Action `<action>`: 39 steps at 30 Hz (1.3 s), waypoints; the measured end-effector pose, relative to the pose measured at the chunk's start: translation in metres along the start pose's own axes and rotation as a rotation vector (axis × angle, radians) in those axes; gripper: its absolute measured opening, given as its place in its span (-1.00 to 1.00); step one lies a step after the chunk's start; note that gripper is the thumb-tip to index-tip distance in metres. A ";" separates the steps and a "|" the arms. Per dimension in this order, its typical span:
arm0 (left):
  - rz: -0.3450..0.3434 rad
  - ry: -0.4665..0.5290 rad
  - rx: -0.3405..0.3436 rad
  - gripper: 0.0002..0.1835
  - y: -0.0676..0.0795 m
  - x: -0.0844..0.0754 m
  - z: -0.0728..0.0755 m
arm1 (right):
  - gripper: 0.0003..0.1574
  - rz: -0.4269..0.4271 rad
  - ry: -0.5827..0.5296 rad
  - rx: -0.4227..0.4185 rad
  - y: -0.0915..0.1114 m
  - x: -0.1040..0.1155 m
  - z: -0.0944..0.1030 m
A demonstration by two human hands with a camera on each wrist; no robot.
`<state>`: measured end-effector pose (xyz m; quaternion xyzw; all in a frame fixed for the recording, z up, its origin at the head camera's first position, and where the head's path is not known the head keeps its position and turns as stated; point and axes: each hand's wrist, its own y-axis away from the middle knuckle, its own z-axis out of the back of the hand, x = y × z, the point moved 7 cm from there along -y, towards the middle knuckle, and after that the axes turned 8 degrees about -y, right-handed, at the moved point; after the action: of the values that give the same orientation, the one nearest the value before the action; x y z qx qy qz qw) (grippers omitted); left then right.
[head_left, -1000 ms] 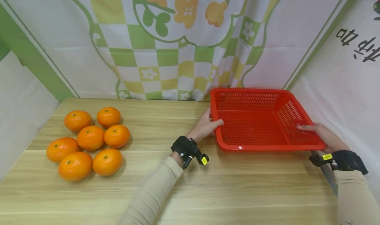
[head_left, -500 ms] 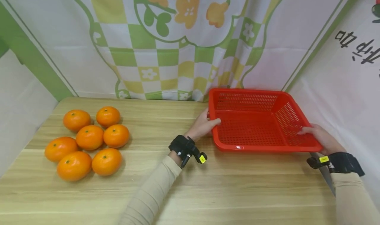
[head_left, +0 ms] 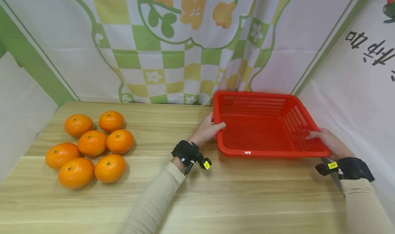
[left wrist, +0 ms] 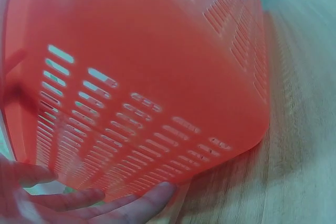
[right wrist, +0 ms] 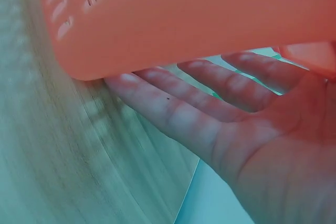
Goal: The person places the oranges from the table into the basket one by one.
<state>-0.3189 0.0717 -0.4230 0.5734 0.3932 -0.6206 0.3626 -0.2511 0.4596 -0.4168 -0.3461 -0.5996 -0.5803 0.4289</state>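
A red plastic basket (head_left: 259, 131) with slotted walls stands at the right of the table, nothing inside it. My left hand (head_left: 206, 129) grips its left side, thumb over the rim. The left wrist view shows that hand's fingers (left wrist: 152, 198) against the outside of the slotted wall (left wrist: 131, 66). At the right end, my right hand (head_left: 330, 143) holds the rim with the thumb on the inner side. In the right wrist view its fingers (right wrist: 178, 114) reach out under the basket's outer wall (right wrist: 199, 14); the right thumb is out of sight there.
Several oranges (head_left: 92, 143) lie grouped on the left of the wooden table (head_left: 247, 193). A green-and-yellow checked curtain (head_left: 191, 66) hangs behind the table. A white cloth with black writing (head_left: 355, 100) borders the right side, near my right hand.
Both hands and the basket have shifted slightly to the left, with the grip kept. The oranges stay where they were on the table.
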 end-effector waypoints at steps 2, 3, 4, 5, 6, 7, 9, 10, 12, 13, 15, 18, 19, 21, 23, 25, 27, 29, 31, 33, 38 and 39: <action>0.004 -0.002 0.012 -0.48 0.001 0.000 0.001 | -0.56 0.002 0.009 -0.005 0.000 0.000 -0.001; 0.007 -0.002 0.016 -0.48 0.001 0.000 0.001 | -0.56 0.003 0.006 -0.003 0.000 0.000 -0.002; 0.010 -0.002 0.020 -0.47 0.002 0.000 0.001 | -0.56 0.004 0.001 0.000 -0.001 0.001 -0.003; 0.014 -0.001 0.023 -0.47 0.002 0.000 0.001 | -0.56 0.007 -0.004 0.004 -0.001 0.001 -0.003; 0.016 0.000 0.023 -0.47 0.003 0.000 0.002 | -0.57 0.009 -0.009 0.006 -0.001 0.001 -0.004; 0.019 0.004 0.026 -0.46 0.003 0.000 0.002 | -0.59 0.013 -0.020 0.011 -0.001 0.001 -0.004; 0.022 0.003 0.026 -0.47 0.004 0.000 0.003 | -0.63 0.022 -0.052 0.030 -0.001 0.001 -0.006; 0.021 -0.002 0.027 -0.48 0.004 -0.001 0.004 | -0.64 0.029 -0.066 0.042 -0.001 0.002 -0.008; 0.021 -0.013 0.025 -0.49 0.005 -0.001 0.006 | -0.66 0.041 -0.084 0.064 -0.001 0.002 -0.010; 0.022 -0.017 0.026 -0.49 0.005 -0.001 0.007 | -0.66 0.047 -0.088 0.075 -0.001 0.003 -0.012; 0.017 -0.019 0.024 -0.49 0.005 -0.001 0.010 | -0.64 0.055 -0.076 0.089 -0.002 0.005 -0.014; 0.015 -0.016 0.024 -0.47 0.007 -0.003 0.014 | -0.57 0.053 -0.047 0.085 -0.003 0.007 -0.016; 0.018 -0.016 0.026 -0.47 0.008 -0.005 0.015 | -0.56 0.052 -0.041 0.082 -0.004 0.007 -0.017; 0.027 -0.022 0.029 -0.47 0.012 -0.012 0.016 | -0.54 0.052 -0.033 0.074 -0.005 0.008 -0.018; 0.030 -0.025 0.037 -0.47 0.015 -0.016 0.017 | -0.56 0.053 -0.034 0.066 -0.005 0.007 -0.019; 0.030 -0.025 0.035 -0.49 0.015 -0.014 0.018 | -0.59 0.063 -0.046 0.069 -0.005 0.006 -0.022; 0.022 -0.017 0.028 -0.49 0.013 -0.009 0.019 | -0.61 0.069 -0.063 0.072 -0.005 0.006 -0.025; 0.015 -0.014 0.022 -0.50 0.009 -0.001 0.022 | -0.62 0.078 -0.076 0.077 -0.005 0.006 -0.028; 0.011 -0.015 0.017 -0.50 0.010 -0.001 0.024 | -0.60 0.077 -0.074 0.070 -0.005 0.005 -0.030; 0.006 -0.015 0.017 -0.49 0.012 -0.002 0.026 | -0.57 0.085 -0.065 0.072 -0.006 0.006 -0.033; -0.015 -0.013 0.019 -0.47 0.015 -0.003 0.030 | -0.49 0.089 -0.059 0.072 -0.006 0.006 -0.037; -0.020 -0.011 0.020 -0.46 0.015 -0.004 0.030 | -0.49 0.083 -0.063 0.066 -0.006 0.006 -0.037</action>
<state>-0.3181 0.0383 -0.4195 0.5695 0.3905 -0.6313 0.3531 -0.2550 0.4219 -0.4156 -0.3743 -0.6168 -0.5306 0.4449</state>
